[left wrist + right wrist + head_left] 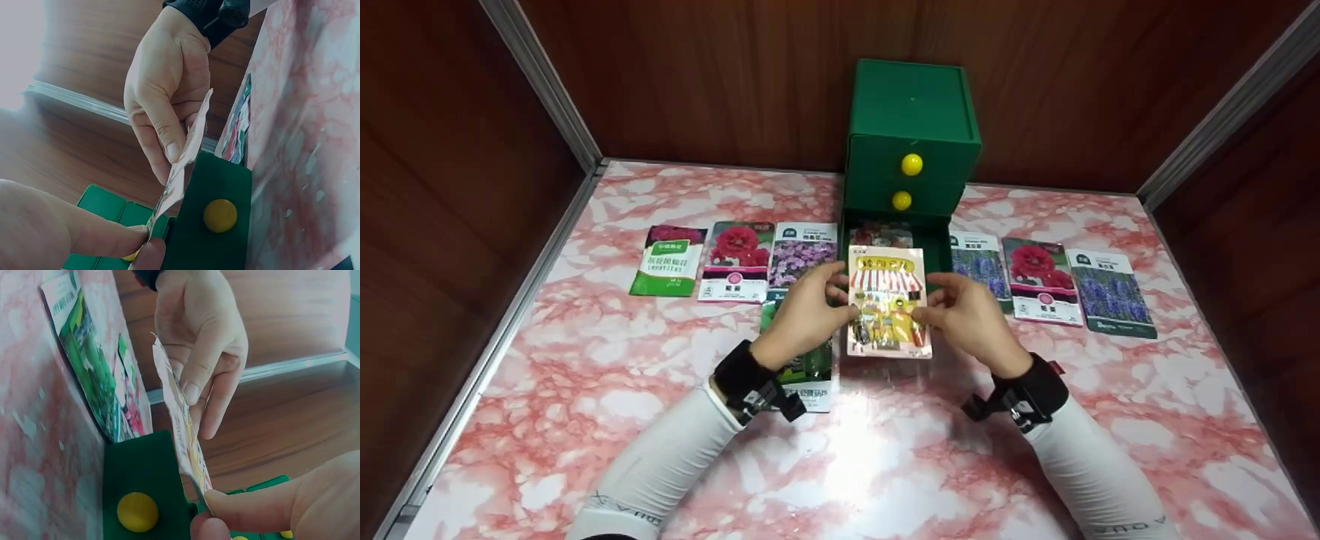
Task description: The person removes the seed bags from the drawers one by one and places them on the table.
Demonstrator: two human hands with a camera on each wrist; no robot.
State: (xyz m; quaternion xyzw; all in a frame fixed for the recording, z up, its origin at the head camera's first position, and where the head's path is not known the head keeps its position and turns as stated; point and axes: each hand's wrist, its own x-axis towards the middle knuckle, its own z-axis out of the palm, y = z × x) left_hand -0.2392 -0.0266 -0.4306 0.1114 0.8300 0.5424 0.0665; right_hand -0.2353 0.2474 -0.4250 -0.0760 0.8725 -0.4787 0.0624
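Snack packet [888, 309] is hanging out right in front of the green drawer box [911, 142], over the open bottom drawer; left hand [802, 311] and right hand [971, 315] are both pinching its side edges.

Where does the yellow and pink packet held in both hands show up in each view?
Head: packet at centre, pinched between left hand and right hand, before the green drawer box.
Left wrist: packet edge-on, centre.
Right wrist: packet edge-on, centre.
Shared landmark: the open drawer's yellow knob, hidden behind the packet in the head view.
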